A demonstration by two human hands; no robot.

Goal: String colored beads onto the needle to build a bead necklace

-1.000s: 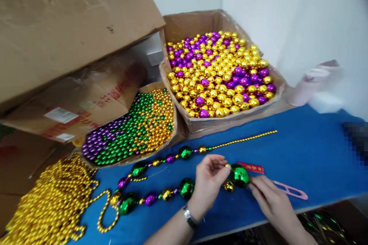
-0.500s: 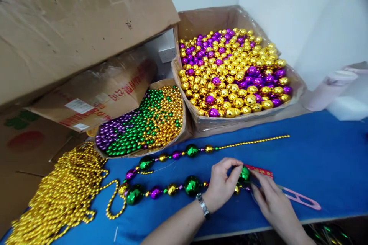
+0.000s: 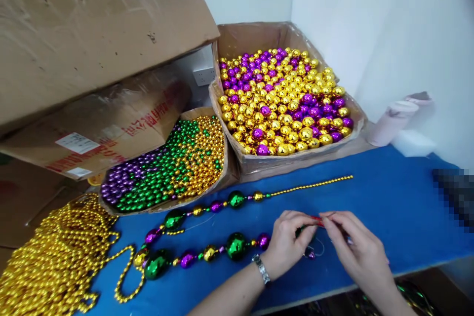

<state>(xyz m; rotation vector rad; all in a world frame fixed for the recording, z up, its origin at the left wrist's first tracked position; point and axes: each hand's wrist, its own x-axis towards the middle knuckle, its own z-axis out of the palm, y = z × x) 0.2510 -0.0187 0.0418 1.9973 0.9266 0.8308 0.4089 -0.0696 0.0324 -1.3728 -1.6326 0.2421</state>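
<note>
My left hand (image 3: 287, 237), with a metal watch band (image 3: 261, 269) at the wrist, pinches one end of a small red strip (image 3: 317, 220). At its other end, the thumb and fingers of my right hand (image 3: 357, 244) pinch the same strip. Under my left hand runs a bead strand (image 3: 236, 246) of large green, purple and gold beads; its near end is partly hidden by the fingers. A thin clear thread (image 3: 321, 244) loops out between my hands, close to a small purple bead (image 3: 310, 256).
A gold bead chain (image 3: 311, 185) extends from the strand's far end. Heaped gold bead strings (image 3: 52, 256) lie at left. Behind stand a box of small beads (image 3: 231, 165) and a larger box of gold and purple balls (image 3: 255, 164). A pink bottle (image 3: 392, 121) stands at right.
The red strip has gone from the table into my fingers. The green bead between my hands is released and now mostly hidden. My right hand has risen slightly, and the view has shifted right.
</note>
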